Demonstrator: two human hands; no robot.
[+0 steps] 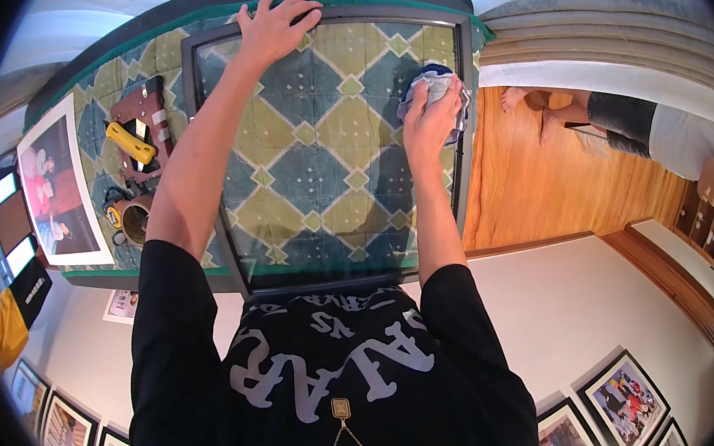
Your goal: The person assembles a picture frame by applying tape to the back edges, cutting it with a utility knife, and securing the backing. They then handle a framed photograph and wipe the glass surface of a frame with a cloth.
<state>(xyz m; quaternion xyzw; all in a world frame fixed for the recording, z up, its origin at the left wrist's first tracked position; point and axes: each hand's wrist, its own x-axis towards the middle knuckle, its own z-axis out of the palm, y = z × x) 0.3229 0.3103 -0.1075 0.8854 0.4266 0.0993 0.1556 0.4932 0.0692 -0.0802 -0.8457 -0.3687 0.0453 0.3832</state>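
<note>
A large dark picture frame (462, 194) with a clear pane (329, 148) lies flat on a quilted green and blue cover. My left hand (276, 29) rests on the frame's far rail, left of the middle, with fingers spread and nothing in them. Near the far right corner, my right hand (431, 123) presses a crumpled white and dark blue cloth (414, 79) against the pane beside the right rail. Its fingers are bent over the cloth, which partly shows around them. The frame's near rail lies close to my shirt.
Left of the frame are a yellow-handled tool (130, 143), a brown tool (153, 103), a tape roll (134, 220) and a large photo print (67, 185). A person (691, 142) is on the right, by the wooden floor (539, 184). Framed pictures (626, 399) appear at lower right.
</note>
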